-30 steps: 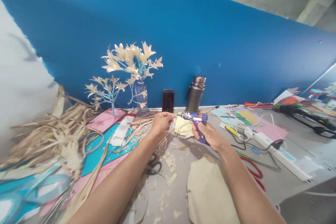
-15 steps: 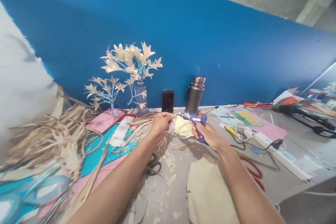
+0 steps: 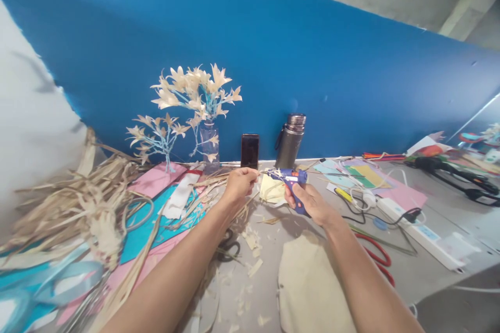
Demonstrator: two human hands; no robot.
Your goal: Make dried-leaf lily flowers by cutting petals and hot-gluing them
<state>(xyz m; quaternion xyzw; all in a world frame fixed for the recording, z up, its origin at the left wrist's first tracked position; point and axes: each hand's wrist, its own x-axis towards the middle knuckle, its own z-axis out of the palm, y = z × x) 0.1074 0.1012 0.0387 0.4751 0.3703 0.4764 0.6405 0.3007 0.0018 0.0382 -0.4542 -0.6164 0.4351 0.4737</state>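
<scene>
My right hand (image 3: pixel 307 200) is wrapped round the handle of a blue hot glue gun (image 3: pixel 294 179), whose nozzle points left. My left hand (image 3: pixel 241 183) is closed in a pinch just left of the nozzle; what sits between its fingertips is too small to make out. Beneath the glue gun lies a pale yellow piece (image 3: pixel 271 189). Dry husk strips (image 3: pixel 211 181) are strewn beside my left hand. Pale flowers on blue stems (image 3: pixel 195 88) stand in a clear bottle (image 3: pixel 210 140), with a smaller flower branch (image 3: pixel 158 132) to their left.
A phone (image 3: pixel 250 150) and a steel flask (image 3: pixel 291 140) stand against the blue wall. Dried husks (image 3: pixel 78 203) heap at left near a light blue ribbon (image 3: pixel 62 281). Black-handled scissors (image 3: pixel 228 247) lie under my left arm. A power strip (image 3: pixel 420 234) with cables is at right.
Both hands keep nearly the same place and grip. The glue gun has shifted very slightly downward.
</scene>
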